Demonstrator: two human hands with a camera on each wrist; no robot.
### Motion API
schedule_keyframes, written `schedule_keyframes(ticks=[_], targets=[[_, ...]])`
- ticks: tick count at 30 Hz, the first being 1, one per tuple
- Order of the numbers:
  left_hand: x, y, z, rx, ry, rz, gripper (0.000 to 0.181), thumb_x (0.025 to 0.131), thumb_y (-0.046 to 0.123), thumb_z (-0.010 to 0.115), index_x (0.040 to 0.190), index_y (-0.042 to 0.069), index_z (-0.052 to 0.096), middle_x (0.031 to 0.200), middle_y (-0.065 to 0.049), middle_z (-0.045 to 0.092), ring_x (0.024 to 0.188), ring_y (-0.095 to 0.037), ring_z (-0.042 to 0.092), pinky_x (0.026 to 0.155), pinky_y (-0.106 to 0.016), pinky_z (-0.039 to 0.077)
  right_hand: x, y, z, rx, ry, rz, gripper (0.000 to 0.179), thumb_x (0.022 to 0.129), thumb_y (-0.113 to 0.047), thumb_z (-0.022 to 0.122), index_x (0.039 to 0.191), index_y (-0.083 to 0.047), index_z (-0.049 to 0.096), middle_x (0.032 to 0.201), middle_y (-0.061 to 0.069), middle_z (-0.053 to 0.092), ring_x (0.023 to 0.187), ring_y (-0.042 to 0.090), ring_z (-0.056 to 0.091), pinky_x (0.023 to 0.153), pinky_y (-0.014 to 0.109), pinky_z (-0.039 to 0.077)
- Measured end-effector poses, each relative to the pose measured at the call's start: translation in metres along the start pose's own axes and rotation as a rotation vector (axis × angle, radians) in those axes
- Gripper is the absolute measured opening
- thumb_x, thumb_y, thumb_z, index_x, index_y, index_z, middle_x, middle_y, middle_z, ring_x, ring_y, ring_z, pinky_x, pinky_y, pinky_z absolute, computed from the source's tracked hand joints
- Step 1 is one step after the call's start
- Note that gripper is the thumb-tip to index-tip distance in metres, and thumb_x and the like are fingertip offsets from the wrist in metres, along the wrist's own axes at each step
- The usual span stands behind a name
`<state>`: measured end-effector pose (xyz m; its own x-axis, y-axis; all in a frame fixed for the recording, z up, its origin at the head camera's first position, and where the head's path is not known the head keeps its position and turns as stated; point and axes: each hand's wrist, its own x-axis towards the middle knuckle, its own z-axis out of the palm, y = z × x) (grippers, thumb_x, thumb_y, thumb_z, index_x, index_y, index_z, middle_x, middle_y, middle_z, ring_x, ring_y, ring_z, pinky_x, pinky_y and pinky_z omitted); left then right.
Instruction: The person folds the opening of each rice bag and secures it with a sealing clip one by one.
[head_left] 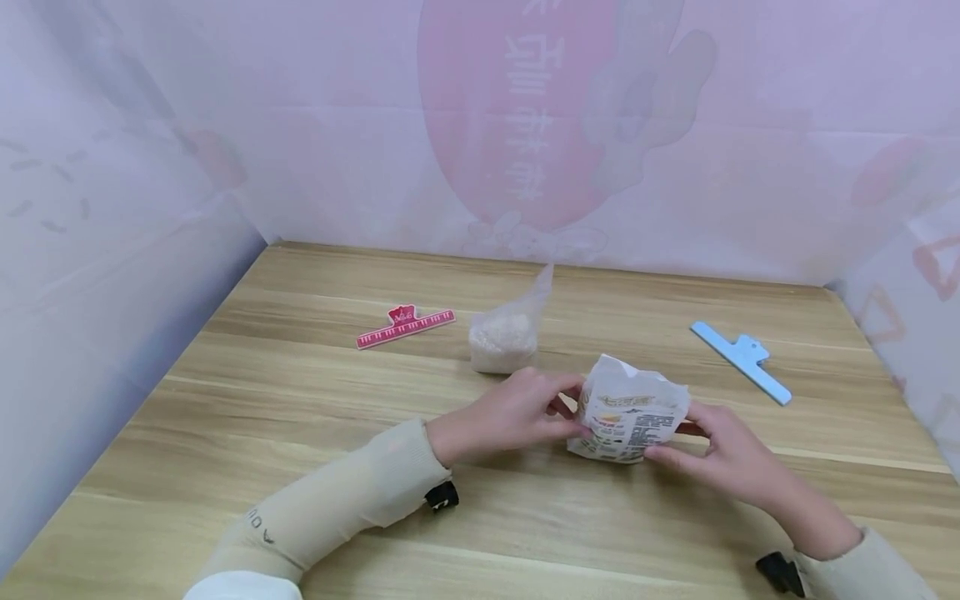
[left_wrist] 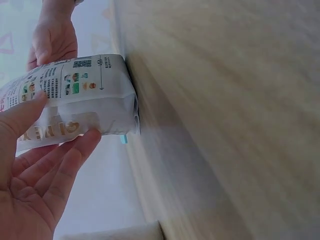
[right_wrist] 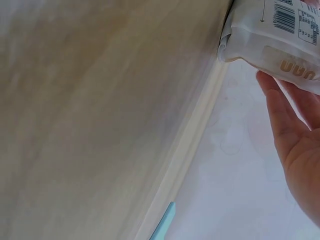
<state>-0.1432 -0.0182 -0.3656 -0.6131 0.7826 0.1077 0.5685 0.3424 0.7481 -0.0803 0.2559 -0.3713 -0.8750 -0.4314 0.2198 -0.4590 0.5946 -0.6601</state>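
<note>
A white paper bag [head_left: 626, 417] with printed text stands on the wooden table, its top edge uneven. My left hand [head_left: 517, 414] holds its left side, thumb on the printed face and fingers round the side. On the opposite side my right hand [head_left: 723, 454] grips the bag with thumb in front and fingers partly hidden behind. In the left wrist view the bag [left_wrist: 75, 95] shows a QR code and small coloured pictures, with its base against the tabletop. The right wrist view shows a barcode on the bag [right_wrist: 280, 40]. What is inside cannot be seen.
Behind my left hand stands a clear plastic bag [head_left: 504, 337] of whitish grains, its top pointing up. A red clip [head_left: 406, 327] with a piano-key pattern lies at the left. To the right lies a light blue clip [head_left: 741, 360]. Printed cloth walls [head_left: 360, 150] surround the table [head_left: 247, 400].
</note>
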Motion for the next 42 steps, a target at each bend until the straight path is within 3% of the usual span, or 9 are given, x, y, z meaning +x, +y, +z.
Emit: schedule_keyframes(ticks=[6, 9, 12, 19, 23, 30, 38, 42], targets=[[-0.006, 0.006, -0.006, 0.054, 0.018, 0.002, 0.046, 0.09, 0.027, 0.075, 0.13, 0.011, 0.058, 0.124, -0.003, 0.07, 0.107, -0.013, 0.07, 0.094, -0.024, 0.054, 0.0, -0.004, 0.0, 0.192, 0.12, -0.106, 0.048, 0.082, 0.011, 0.07, 0.127, -0.006, 0.062, 0.123, -0.021, 0.064, 0.11, -0.007, 0.059, 0.091, 0.01, 0.048], [-0.007, 0.017, -0.01, 0.041, 0.089, 0.025, 0.053, 0.089, 0.03, 0.076, 0.135, 0.014, 0.055, 0.124, 0.002, 0.07, 0.113, -0.012, 0.066, 0.095, -0.028, 0.054, 0.002, -0.008, -0.003, 0.298, 0.167, -0.182, 0.052, 0.084, 0.02, 0.059, 0.132, -0.001, 0.058, 0.13, -0.016, 0.063, 0.114, -0.003, 0.06, 0.093, 0.011, 0.049], [-0.005, 0.029, -0.014, 0.008, 0.185, 0.079, 0.055, 0.088, 0.029, 0.077, 0.136, 0.014, 0.055, 0.122, 0.005, 0.07, 0.113, -0.009, 0.064, 0.091, -0.025, 0.055, 0.003, -0.012, -0.005, 0.412, 0.194, -0.214, 0.045, 0.087, 0.023, 0.051, 0.13, 0.011, 0.053, 0.13, -0.01, 0.064, 0.114, 0.001, 0.062, 0.092, 0.013, 0.051], [0.008, 0.053, -0.018, -0.024, 0.33, 0.235, 0.037, 0.087, 0.018, 0.078, 0.121, 0.008, 0.066, 0.118, -0.002, 0.071, 0.107, -0.007, 0.063, 0.083, -0.016, 0.051, 0.008, -0.016, -0.001, 0.595, 0.341, -0.327, 0.027, 0.086, 0.026, 0.053, 0.112, 0.021, 0.054, 0.115, 0.003, 0.07, 0.106, 0.008, 0.068, 0.09, 0.018, 0.054], [0.017, 0.061, -0.018, -0.045, 0.351, 0.268, 0.023, 0.087, 0.015, 0.077, 0.108, 0.008, 0.071, 0.106, -0.002, 0.074, 0.097, -0.003, 0.064, 0.079, -0.013, 0.049, 0.01, -0.016, 0.003, 0.606, 0.414, -0.361, 0.021, 0.083, 0.027, 0.057, 0.104, 0.023, 0.055, 0.106, 0.005, 0.072, 0.099, 0.009, 0.07, 0.083, 0.016, 0.056], [0.027, 0.067, -0.019, -0.136, 0.319, 0.228, 0.009, 0.087, 0.006, 0.075, 0.097, 0.004, 0.074, 0.094, -0.005, 0.076, 0.089, -0.004, 0.066, 0.086, -0.013, 0.051, 0.012, -0.019, 0.005, 0.546, 0.476, -0.367, 0.013, 0.083, 0.023, 0.062, 0.095, 0.022, 0.055, 0.099, 0.001, 0.073, 0.093, 0.006, 0.072, 0.075, 0.013, 0.056], [0.03, 0.067, -0.023, -0.106, 0.276, 0.204, 0.008, 0.088, 0.007, 0.074, 0.096, 0.004, 0.075, 0.095, -0.005, 0.076, 0.088, -0.004, 0.066, 0.084, -0.013, 0.051, 0.015, -0.023, 0.007, 0.522, 0.509, -0.407, 0.012, 0.085, 0.018, 0.064, 0.086, 0.025, 0.054, 0.099, 0.001, 0.074, 0.093, 0.006, 0.073, 0.077, 0.013, 0.056], [0.029, 0.068, -0.026, -0.055, 0.286, 0.212, 0.008, 0.088, 0.007, 0.074, 0.096, 0.006, 0.076, 0.096, -0.004, 0.077, 0.087, -0.005, 0.068, 0.082, -0.011, 0.05, 0.017, -0.023, 0.007, 0.517, 0.513, -0.422, 0.014, 0.085, 0.018, 0.065, 0.085, 0.025, 0.053, 0.099, 0.001, 0.074, 0.093, 0.007, 0.073, 0.076, 0.013, 0.056]])
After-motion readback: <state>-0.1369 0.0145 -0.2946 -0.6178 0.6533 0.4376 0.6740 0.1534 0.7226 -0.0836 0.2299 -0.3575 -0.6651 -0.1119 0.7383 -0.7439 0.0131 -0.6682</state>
